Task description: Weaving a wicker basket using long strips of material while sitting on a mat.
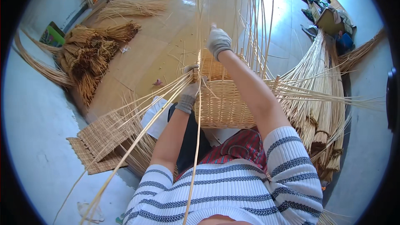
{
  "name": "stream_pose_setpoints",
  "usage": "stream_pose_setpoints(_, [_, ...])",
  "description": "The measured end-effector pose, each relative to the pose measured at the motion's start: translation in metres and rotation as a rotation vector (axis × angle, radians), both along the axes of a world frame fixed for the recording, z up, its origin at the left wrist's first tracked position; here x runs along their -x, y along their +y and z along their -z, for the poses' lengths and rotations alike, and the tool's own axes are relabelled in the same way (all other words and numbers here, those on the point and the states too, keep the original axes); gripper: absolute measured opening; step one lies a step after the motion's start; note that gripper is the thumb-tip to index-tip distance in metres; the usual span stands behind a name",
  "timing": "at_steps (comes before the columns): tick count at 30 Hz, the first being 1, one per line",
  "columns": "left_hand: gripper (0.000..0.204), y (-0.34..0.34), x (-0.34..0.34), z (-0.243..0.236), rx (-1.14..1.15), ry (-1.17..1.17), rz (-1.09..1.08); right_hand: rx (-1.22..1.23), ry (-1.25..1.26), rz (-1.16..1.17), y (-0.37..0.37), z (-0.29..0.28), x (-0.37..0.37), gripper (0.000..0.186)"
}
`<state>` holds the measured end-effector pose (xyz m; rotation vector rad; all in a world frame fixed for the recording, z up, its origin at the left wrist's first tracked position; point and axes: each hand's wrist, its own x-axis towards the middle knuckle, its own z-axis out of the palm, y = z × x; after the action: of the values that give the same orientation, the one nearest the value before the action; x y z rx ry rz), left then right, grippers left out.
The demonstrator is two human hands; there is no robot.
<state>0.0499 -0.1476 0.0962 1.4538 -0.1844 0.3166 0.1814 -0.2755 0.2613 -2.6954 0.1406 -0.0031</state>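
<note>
Basket in front of me has its pale near wall tightly woven; long round strands splay from both side corners, so I judge the top edge unfinished. My gloved left hand grips strands at the left corner; I cannot tell whether my raised right hand holds any. Stiff, straw-coloured bundles line the floor's right edge.
</note>
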Motion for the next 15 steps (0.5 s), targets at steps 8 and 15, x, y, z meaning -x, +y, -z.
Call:
stream_pose_setpoints(8, [0.055, 0.0, 0.024, 0.014, 0.041, 0.574, -0.009, -1.033, -0.66, -0.335, -0.047, 0.019, 0.131, 0.079])
stream_pose_setpoints(15, [0.071, -0.006, 0.041, 0.023, -0.025, 0.378, -0.062, -1.619, -0.474, 0.254, -0.141, 0.13, 0.229, 0.027])
